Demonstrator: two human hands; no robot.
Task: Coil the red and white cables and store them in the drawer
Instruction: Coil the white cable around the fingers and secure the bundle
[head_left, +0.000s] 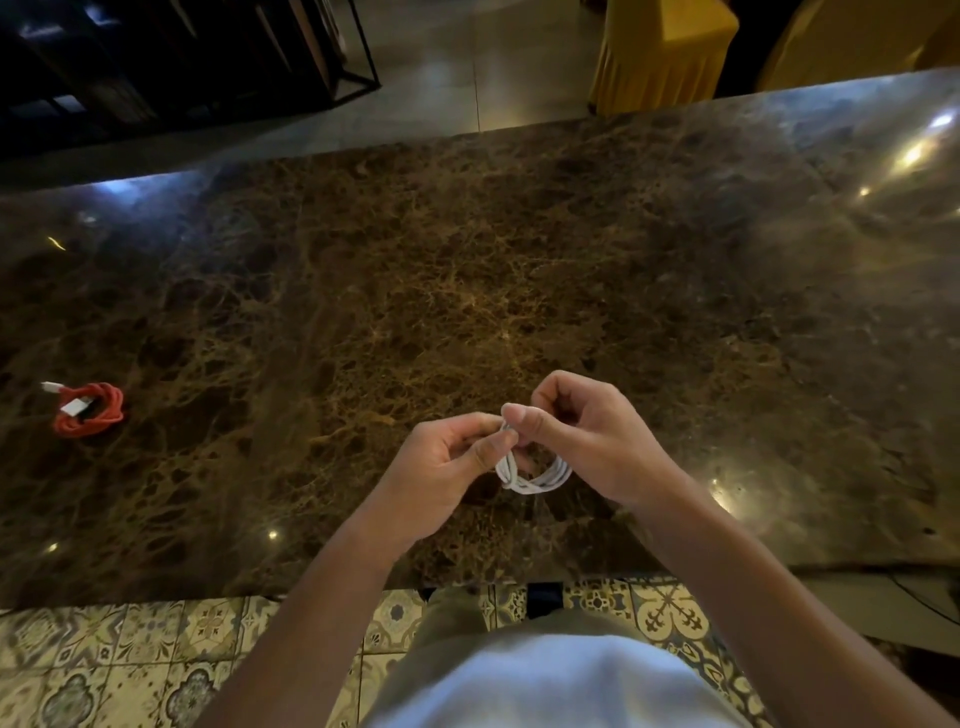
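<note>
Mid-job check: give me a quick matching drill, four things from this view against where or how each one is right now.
Things:
1. red cable
2. white cable
3. left hand
4. marble table

States:
A. held as a small coil between both hands
B. lying coiled far to the left, untouched
C. dark brown, glossy, veined surface
D. pinches the coil at its left side

Pairs: 1-B, 2-A, 3-D, 4-C

Low in the frame's centre, my left hand (451, 467) and right hand (582, 436) pinch the coiled white cable (535, 475) above the dark marble surface (467, 270). The coiled red cable (91, 410) lies at far left.
</note>
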